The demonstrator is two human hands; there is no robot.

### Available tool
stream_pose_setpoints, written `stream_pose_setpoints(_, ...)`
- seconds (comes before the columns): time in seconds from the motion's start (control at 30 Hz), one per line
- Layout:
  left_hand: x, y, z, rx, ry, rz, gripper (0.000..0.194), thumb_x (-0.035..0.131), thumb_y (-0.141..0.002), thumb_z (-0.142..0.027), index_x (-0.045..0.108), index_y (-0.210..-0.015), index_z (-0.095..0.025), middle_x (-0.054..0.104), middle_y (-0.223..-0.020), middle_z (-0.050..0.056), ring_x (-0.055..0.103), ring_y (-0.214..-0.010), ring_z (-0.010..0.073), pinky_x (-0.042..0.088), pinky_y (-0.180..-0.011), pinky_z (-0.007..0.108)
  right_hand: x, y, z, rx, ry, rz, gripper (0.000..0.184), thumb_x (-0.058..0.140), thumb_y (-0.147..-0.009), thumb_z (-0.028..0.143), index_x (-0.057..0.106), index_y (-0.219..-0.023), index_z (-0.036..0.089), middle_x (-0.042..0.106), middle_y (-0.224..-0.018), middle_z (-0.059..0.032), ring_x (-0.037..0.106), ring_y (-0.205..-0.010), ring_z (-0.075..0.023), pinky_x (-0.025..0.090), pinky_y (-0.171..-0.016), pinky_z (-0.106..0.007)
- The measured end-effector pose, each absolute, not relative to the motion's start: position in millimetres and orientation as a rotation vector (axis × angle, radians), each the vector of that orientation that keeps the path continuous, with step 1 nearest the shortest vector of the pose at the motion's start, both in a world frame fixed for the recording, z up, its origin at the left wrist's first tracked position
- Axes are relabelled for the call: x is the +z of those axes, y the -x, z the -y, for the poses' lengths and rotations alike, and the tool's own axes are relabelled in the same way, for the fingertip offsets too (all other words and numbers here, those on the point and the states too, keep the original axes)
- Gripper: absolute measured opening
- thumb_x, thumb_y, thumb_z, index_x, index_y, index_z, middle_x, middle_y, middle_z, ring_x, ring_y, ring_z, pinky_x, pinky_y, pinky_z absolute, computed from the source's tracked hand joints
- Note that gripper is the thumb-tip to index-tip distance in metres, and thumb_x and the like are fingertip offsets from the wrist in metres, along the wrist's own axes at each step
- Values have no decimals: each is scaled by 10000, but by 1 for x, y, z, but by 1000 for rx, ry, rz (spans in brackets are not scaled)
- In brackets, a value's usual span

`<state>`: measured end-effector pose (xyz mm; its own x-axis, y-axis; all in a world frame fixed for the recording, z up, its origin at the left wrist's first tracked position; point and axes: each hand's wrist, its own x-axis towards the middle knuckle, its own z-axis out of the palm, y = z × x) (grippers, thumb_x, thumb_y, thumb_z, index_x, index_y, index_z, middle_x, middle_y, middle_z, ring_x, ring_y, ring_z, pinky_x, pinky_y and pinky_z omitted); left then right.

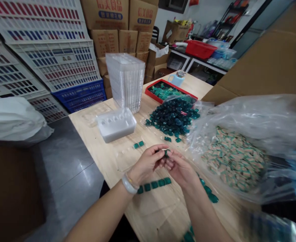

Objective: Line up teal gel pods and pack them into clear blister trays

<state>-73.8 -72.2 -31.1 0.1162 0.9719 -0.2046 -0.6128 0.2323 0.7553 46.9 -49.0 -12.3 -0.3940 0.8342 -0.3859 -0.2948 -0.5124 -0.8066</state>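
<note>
Both my hands meet above the wooden table (117,158), fingers pinched together round one small green wrapped piece (166,153). My left hand (148,163), with a pale bracelet on the wrist, curls over it from the left. My right hand (179,168) closes on it from the right. Below the hands lies a short row of green pieces (155,184). Two more green pieces (138,145) lie just beyond the hands. A heap of dark green pieces (174,117) spreads farther back.
A clear plastic bag (241,148) full of small tan and green packets lies at the right. A white moulded tray (116,123) and a tall stack of clear trays (126,80) stand at the back left. A red tray (163,90), a blue cup (177,79), crates and cardboard boxes lie beyond.
</note>
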Motion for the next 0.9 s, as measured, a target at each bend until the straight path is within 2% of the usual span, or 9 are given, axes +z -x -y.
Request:
stream_pose_setpoints(0.13, -28, 115, 116, 1384, -113, -601, 237, 572, -691, -152, 573, -927, -142, 395, -589, -39, 393, -513, 23, 281, -439, 123, 6, -37, 67, 1964, 841, 749, 210, 599, -672, 328, 456, -589, 199, 345, -547, 48, 336, -483, -71, 298, -456, -212)
stream_pose_setpoints(0.23, -36, 134, 135, 1368, -144, -847, 226, 586, -674, -161, 593, -895, -117, 443, -580, -23, 435, -518, 48, 321, -453, 156, 4, -18, 71, 1918, 939, 1100, 184, 627, -647, 338, 508, -622, 200, 418, -569, 38, 378, -532, -88, 317, -516, -235)
stream_pose_setpoints(0.37, -45, 137, 137, 1264, -256, -950, 119, 577, -630, -161, 614, -717, -87, 513, -581, 9, 463, -503, 78, 336, -462, 202, -14, 13, 74, 1960, 1098, 1599, 204, 551, -698, 364, 522, -631, 174, 451, -528, 38, 407, -530, -99, 339, -568, -249)
stream_pose_setpoints(0.53, -45, 139, 138, 1249, -232, -924, 152, 615, -627, -237, 594, -672, -94, 516, -608, 10, 441, -500, 65, 300, -428, 187, -33, 19, 78, 1610, 1252, 1830, 204, 473, -737, 352, 467, -625, 182, 449, -557, 33, 437, -564, -112, 353, -569, -247)
stream_pose_setpoints(0.63, -49, 143, 143, 1207, -208, -920, 185, 650, -621, -264, 567, -645, -100, 445, -533, -21, 401, -479, 49, 254, -398, 165, -39, 14, 81, 1373, 1210, 2027, 139, 453, -761, 292, 519, -813, 181, 501, -679, 4, 471, -618, -121, 384, -591, -258)
stream_pose_setpoints(0.7, -53, 145, 146, 1207, -160, -879, 186, 660, -616, -257, 565, -663, -104, 432, -544, -27, 387, -471, 40, 217, -378, 156, -41, 15, 82, 1309, 1045, 2159, 195, 466, -762, 246, 522, -941, 194, 526, -817, -26, 500, -691, -127, 409, -625, -264)
stream_pose_setpoints(0.8, -57, 150, 148, 1224, -75, -791, 185, 660, -619, -242, 577, -712, -105, 461, -618, -15, 374, -466, 22, 185, -364, 146, -39, 22, 75, 1272, 847, 2292, 160, 483, -767, 215, 557, -909, 206, 535, -847, -40, 518, -717, -132, 430, -643, -272)
stream_pose_setpoints(0.9, -54, 159, 146, 1316, -39, -840, 152, 614, -646, -195, 594, -773, -114, 517, -698, 11, 437, -519, 42, 268, -396, 149, -40, 35, 55, 1054, 806, 2439, 144, 471, -783, 194, 571, -886, 193, 543, -816, -51, 516, -734, -148, 425, -667, -293)
